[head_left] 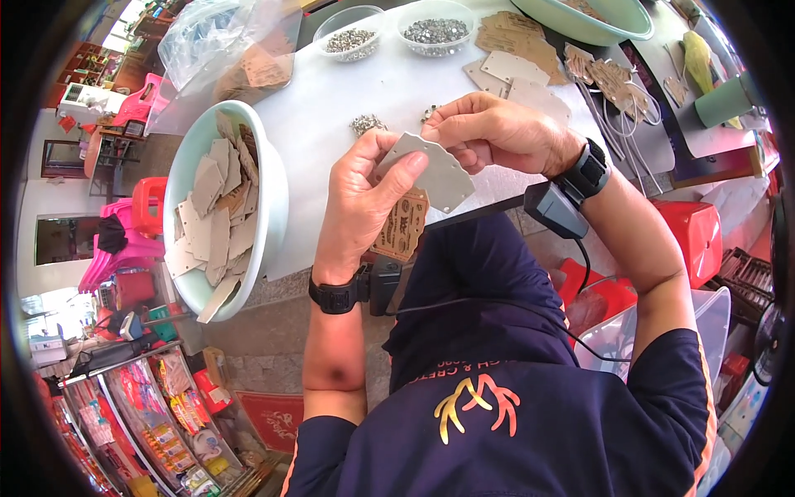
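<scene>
My left hand is closed on a thin grey cardboard piece with a wavy edge and small holes along its rim. Its thumb presses flat on the grey face. Below that piece, a brown printed card sticks out from the same hand. My right hand is closed in a pinch at the upper edge of the grey piece; what its fingertips hold is too small to make out. A small heap of shiny metal bits lies on the table beyond my left fingers, and a few more metal bits lie by my right fingertips.
A pale green basin of cardboard pieces stands at the table's left. Two clear tubs of metal bits sit at the back. Stacked cards, corded cards and another basin are at the far right.
</scene>
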`<state>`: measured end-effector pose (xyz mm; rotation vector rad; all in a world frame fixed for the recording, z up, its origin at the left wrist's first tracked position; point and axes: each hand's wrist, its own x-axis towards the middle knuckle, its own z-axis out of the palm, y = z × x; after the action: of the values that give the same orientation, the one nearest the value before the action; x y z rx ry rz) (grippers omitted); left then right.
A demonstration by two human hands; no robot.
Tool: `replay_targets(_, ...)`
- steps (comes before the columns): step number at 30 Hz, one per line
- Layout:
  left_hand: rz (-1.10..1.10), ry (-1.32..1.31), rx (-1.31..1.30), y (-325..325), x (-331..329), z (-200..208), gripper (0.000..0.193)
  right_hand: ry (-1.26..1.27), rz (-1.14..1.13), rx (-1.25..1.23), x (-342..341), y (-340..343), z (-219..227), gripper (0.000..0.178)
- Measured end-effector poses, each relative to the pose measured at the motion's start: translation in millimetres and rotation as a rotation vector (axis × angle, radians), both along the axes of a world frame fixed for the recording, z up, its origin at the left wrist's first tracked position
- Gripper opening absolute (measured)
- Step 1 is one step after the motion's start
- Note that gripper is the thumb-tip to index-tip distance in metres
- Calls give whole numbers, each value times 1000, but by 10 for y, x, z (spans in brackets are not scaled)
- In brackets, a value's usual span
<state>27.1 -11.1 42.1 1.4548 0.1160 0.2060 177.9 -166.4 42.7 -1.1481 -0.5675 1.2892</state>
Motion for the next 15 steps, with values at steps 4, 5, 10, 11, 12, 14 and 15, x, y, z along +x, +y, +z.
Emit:
replay_targets(4,-13,23,-8,-18,-8,2,16,-16,-3,-27,1,-30,19,20)
replay_targets(5,-21,20,-3,-19,-5,0,16,-29,3,-36,11,-32,18,20)
replay_targets(10,-53,82,37,-24,-18,-27,15,-53,-7,-111,-11,-38,18,20)
replay_targets(11,-61,79,60,-22,-21,-33,15,-74,11,-133,-5,-33,20,20)
replay_targets(12,-64,82,58,-18,-19,-46,15,-97,28,-155,4,-32,21,21)
replay_targets(14,-58,56,68,-12,-19,-76,16,-113,40,-142,17,-32,14,22)
replay_targets(15,-59,57,67,-16,-19,-69,16,-132,56,-126,24,-32,13,23)
